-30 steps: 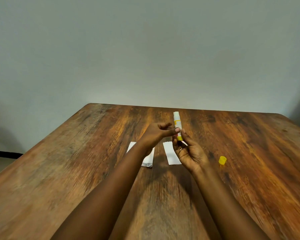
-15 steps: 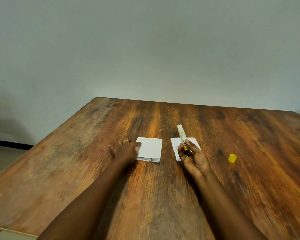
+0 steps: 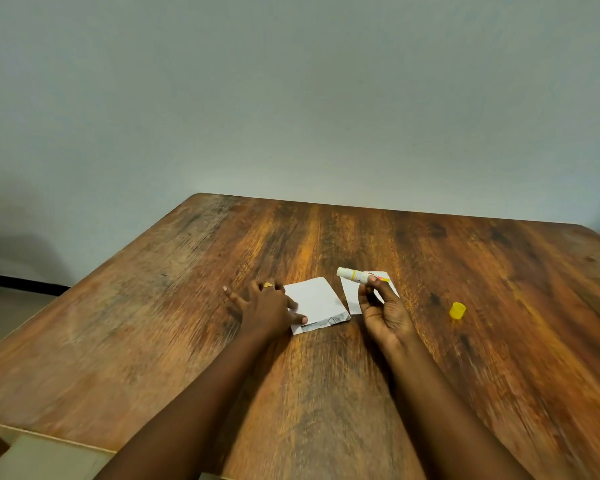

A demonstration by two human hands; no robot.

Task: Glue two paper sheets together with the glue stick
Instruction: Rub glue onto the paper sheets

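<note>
Two sheets lie side by side mid-frame on our table (image 3: 153,323): our left hand (image 3: 267,311) presses flat on the left sheet (image 3: 317,299), and our right hand (image 3: 383,306) pinches the glue stick (image 3: 355,274) over the right sheet (image 3: 351,296), its tip pointing left toward the held one.

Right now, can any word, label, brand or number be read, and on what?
Nothing reads clearly.
Glue stick: coloured label print, too blurred to read.
Left sheet: dark print along its near edge, too small to read.
Right sheet and cap: no text visible.
</note>
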